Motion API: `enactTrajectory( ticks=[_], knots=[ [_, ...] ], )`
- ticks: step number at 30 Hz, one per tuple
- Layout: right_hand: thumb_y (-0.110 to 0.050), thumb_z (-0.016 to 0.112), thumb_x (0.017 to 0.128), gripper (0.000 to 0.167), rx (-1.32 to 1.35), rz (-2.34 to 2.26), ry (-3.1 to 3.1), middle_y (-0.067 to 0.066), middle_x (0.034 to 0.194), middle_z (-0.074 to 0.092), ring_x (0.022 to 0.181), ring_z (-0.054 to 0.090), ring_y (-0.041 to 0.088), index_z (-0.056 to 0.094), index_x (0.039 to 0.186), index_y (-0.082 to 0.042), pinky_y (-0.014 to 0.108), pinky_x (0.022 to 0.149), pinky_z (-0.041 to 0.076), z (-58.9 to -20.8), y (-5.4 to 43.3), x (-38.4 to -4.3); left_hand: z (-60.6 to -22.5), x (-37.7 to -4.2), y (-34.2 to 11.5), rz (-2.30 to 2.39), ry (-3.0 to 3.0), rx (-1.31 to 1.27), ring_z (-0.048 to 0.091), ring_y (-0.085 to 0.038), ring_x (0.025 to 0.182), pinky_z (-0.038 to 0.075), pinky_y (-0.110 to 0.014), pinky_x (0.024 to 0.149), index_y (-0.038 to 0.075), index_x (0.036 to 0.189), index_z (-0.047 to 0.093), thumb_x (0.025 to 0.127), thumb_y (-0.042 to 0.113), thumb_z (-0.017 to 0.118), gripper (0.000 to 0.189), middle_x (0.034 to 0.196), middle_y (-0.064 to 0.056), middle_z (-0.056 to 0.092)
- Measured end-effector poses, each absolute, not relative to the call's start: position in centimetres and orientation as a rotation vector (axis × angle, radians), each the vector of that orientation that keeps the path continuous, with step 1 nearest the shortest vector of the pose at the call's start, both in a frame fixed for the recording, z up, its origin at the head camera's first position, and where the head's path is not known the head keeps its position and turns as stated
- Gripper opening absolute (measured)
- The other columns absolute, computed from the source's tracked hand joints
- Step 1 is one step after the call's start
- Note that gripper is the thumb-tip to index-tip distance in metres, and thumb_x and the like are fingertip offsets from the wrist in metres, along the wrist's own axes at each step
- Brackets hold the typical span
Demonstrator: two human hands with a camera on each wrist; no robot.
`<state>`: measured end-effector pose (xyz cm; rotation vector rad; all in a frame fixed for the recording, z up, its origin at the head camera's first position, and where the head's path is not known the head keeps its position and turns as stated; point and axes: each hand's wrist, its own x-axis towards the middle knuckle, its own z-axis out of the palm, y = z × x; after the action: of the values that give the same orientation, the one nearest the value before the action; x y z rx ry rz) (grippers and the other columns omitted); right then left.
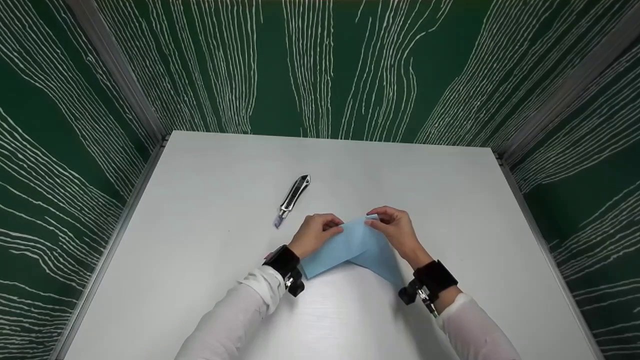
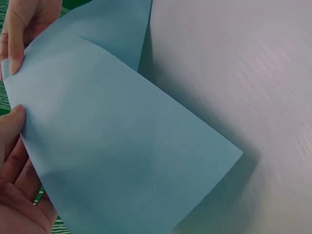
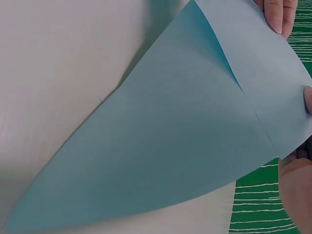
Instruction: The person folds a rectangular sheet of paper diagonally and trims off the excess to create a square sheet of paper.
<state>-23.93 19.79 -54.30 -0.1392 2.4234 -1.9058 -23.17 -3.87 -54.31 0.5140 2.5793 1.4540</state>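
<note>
A light blue sheet of paper, folded over on itself, is held up at its far edge by both hands. My left hand pinches that edge left of the middle, thumb on the near face and fingers behind. At the upper right corner my right hand pinches the paper between thumb and fingers. One flap of the paper slants toward the lower right in the left wrist view. The other flap spreads wide in the right wrist view, with the fold overlapping it.
A utility knife with a dark and silver handle lies on the white table, beyond the left hand. Green walls with white wavy lines stand behind the table and at both sides.
</note>
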Motion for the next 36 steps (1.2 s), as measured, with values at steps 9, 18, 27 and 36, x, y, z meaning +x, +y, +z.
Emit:
enactTrajectory(
  ticks=[9,18,27,36],
  knots=[
    [0.000,0.072,0.088,0.022,-0.148,-1.906,2.372,0.018,0.088,0.070,0.071,0.057,0.007,0.070,0.108,0.008,0.018,0.069,0.049,-51.7,19.0,-22.8,-54.4,-23.1,-3.8,1.495,2.630,0.463,0.071,-0.011,0.083,0.054,-0.022,0.075,0.012,0.102,0.079,0.093,0.024,0.071,0.016,0.098,-0.003,0.078],
    [-0.013,0.070,0.094,0.021,-0.146,-1.839,2.435,-0.005,0.080,0.070,0.073,0.055,0.008,0.074,0.100,0.006,0.021,0.067,0.044,-53.0,19.3,-23.5,-54.4,-23.1,-3.9,1.535,2.618,0.429,0.071,-0.010,0.084,0.054,-0.021,0.075,0.013,0.103,0.080,0.091,0.022,0.073,0.016,0.098,-0.002,0.079],
    [-0.016,0.073,0.091,0.023,-0.143,-1.846,2.477,-0.009,0.074,0.069,0.069,0.054,0.005,0.074,0.089,0.006,0.019,0.066,0.044,-54.1,19.5,-23.9,-54.4,-23.0,-3.9,1.528,2.631,0.444,0.073,-0.013,0.085,0.055,-0.022,0.075,0.012,0.102,0.080,0.090,0.020,0.075,0.016,0.098,-0.002,0.079],
    [-0.013,0.074,0.090,0.020,-0.147,-1.874,2.478,-0.008,0.067,0.061,0.064,0.048,0.005,0.074,0.088,0.007,0.019,0.061,0.042,-53.9,19.4,-23.7,-54.3,-23.2,-4.0,1.504,2.657,0.448,0.074,-0.011,0.088,0.055,-0.021,0.077,0.013,0.102,0.080,0.089,0.022,0.076,0.016,0.098,-0.001,0.079]
  ],
)
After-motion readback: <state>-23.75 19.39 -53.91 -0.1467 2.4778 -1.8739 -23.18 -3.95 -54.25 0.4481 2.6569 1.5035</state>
